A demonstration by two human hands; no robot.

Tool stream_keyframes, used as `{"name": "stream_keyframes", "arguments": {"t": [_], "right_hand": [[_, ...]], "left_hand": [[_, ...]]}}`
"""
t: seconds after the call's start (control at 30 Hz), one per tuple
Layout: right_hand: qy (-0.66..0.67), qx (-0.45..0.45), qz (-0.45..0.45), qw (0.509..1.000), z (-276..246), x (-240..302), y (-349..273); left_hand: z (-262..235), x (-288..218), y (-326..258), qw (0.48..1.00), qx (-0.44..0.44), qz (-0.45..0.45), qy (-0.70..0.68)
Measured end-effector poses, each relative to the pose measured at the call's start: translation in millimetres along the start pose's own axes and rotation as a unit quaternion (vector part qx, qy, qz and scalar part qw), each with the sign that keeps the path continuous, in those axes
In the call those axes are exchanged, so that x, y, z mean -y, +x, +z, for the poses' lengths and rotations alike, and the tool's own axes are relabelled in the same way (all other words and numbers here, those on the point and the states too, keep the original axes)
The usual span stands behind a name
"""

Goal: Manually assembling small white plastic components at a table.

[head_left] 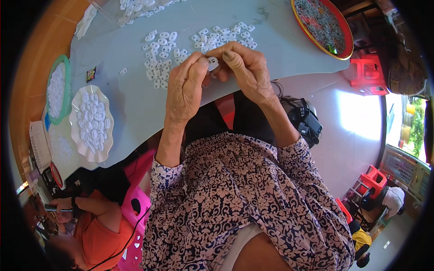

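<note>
Between the fingertips of both hands, just over the table's near edge, sits a small white plastic piece [212, 63] with a dark hole in it. My left hand [186, 83] pinches it from the left. From the other side my right hand [244, 70] closes on it with thumb and bent fingers. Fingers partly cover the piece, so its full shape is hidden. Beyond my hands lie two loose groups of similar white two-holed pieces, one at the left [158, 67] and one at the right [221, 37].
On the grey table [135, 106] stand a scalloped white dish [74, 131] and a green basket [66, 104], both holding white pieces. A small dark packet [91, 73] lies nearby. A red tray [347, 36] of small metallic bits is far right. A person in orange [101, 235] sits at the left.
</note>
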State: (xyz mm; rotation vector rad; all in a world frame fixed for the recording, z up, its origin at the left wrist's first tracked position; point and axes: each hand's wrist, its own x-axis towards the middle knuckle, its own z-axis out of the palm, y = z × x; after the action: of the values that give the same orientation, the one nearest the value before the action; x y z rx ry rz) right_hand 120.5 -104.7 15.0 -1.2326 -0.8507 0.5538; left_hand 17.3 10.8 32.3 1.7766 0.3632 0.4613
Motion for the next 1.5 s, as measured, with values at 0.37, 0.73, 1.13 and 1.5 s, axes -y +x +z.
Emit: {"name": "stream_keyframes", "arguments": {"t": [0.37, 0.73, 1.13, 1.5], "right_hand": [[0.026, 0.003, 0.036, 0.999, 0.2, 10.0, 0.9], [-0.167, -0.114, -0.093, 0.975, -46.6, 37.8, 51.7], [-0.415, -0.173, -0.163, 0.878, -119.4, 35.9, 166.3], [-0.452, 0.242, -0.130, 0.849, -26.0, 8.1, 107.6]], "left_hand": [[0.1, -4.6, -1.4, 0.995, 0.000, 0.082, 0.061], [-2.4, 6.7, -13.0, 0.994, 0.005, 0.049, -0.093], [-7.8, 7.2, -15.1, 0.993, -0.036, 0.031, -0.110], [-2.5, 3.5, -13.6, 0.993, -0.042, 0.016, -0.108]]}}
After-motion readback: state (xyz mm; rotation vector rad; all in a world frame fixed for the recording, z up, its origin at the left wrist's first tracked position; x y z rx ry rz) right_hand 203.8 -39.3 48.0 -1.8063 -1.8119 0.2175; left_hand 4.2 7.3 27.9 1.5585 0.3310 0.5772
